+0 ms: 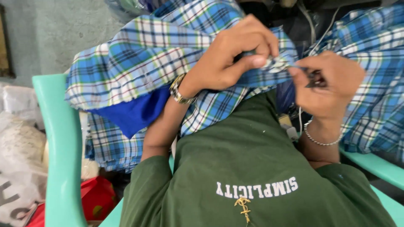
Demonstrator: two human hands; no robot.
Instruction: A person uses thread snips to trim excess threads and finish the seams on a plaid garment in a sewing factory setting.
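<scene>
- Plainly, the plaid cloth (pixel 143 59), checked in blue, white and green, fills the top half of the view, draped from about ten o'clock across to two o'clock over the person's lap.
- The left hand (pixel 235 52), just above centre toward twelve o'clock, is closed narrow, thumb and fingers pinching a bunched fold of the cloth's edge.
- The right hand (pixel 330 86), at about two o'clock, is curled shut on a small dark tool (pixel 315 79), its tip touching the same fold; what kind of tool it is I cannot tell.
- The cloth looks light, thin and limp: it sags and creases freely, so it likely needs tension between two grips to stay flat.
- Not slippery or fragile, I judge, though the weave could pucker if pulled hard; the folded edge near the pinch seems the best hold.
- A solid blue lining (pixel 134 111) hangs at nine o'clock, beside the teal chair arm (pixel 63 147).
- A wristwatch (pixel 181 92) sits on the left wrist, a silver bracelet (pixel 322 138) on the right.
</scene>
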